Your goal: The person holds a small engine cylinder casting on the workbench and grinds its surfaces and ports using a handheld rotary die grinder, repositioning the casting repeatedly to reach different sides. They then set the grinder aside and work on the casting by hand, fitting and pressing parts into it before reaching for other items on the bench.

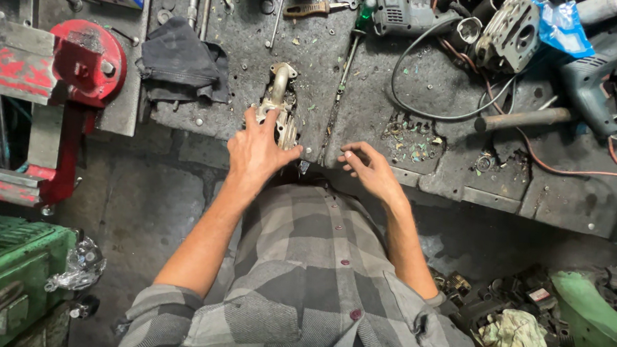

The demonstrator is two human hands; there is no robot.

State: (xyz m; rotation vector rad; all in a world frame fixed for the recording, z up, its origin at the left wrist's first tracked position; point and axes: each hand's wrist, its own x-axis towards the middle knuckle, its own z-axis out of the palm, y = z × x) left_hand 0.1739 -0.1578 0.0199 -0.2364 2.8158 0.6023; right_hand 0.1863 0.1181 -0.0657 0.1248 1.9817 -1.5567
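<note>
A tan cast-metal part with a curved pipe end [280,87] lies on the dark, grimy workbench [367,127] near its front edge. My left hand [255,152] rests on the near end of this part, fingers wrapped over it. My right hand [367,167] hovers just to the right at the bench edge, fingers curled and apart, holding nothing. A long screwdriver with a green handle [348,63] lies on the bench between the two hands, pointing toward me.
A red bench vise [75,66] stands at the left with a dark rag [180,65] beside it. Power drills [602,69], a black cable [425,95], a hammer [529,118] and a grey machine part [513,33] crowd the right. Green machinery [8,270] sits low left.
</note>
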